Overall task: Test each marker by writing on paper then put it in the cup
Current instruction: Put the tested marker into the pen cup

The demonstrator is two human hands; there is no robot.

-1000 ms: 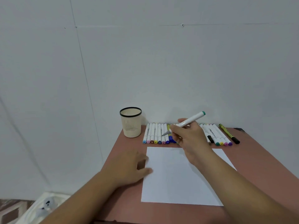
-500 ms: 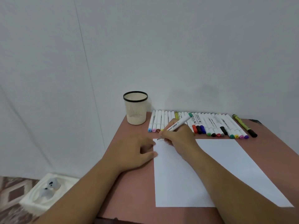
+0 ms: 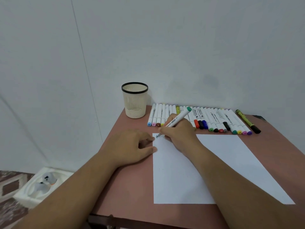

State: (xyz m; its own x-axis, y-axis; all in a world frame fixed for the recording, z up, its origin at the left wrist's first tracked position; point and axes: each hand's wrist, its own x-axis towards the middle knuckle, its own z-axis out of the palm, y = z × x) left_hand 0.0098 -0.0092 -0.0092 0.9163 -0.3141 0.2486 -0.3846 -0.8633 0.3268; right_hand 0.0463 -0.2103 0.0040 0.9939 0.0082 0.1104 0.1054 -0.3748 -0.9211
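Note:
My right hand (image 3: 179, 134) grips a white marker with a green end (image 3: 177, 119), its tip pressed on the top left corner of the white paper (image 3: 214, 162), where a small green mark shows. My left hand (image 3: 132, 146) lies flat on the table, its fingertips and thumb touching the paper's left edge. A cream cup with a black rim (image 3: 134, 100) stands at the back left of the table. A row of several white markers with coloured caps (image 3: 214, 119) lies along the wall behind the paper.
The reddish-brown table (image 3: 132, 187) sits against a white wall. A yellow-green pen with a black cap (image 3: 247, 120) lies at the right end of the row. On the patterned floor at lower left is a white tray (image 3: 41, 184) with small figures.
My right hand lowered the marker from above the row to the paper's top left corner and made a small green mark. My left hand slid up along the paper's edge.

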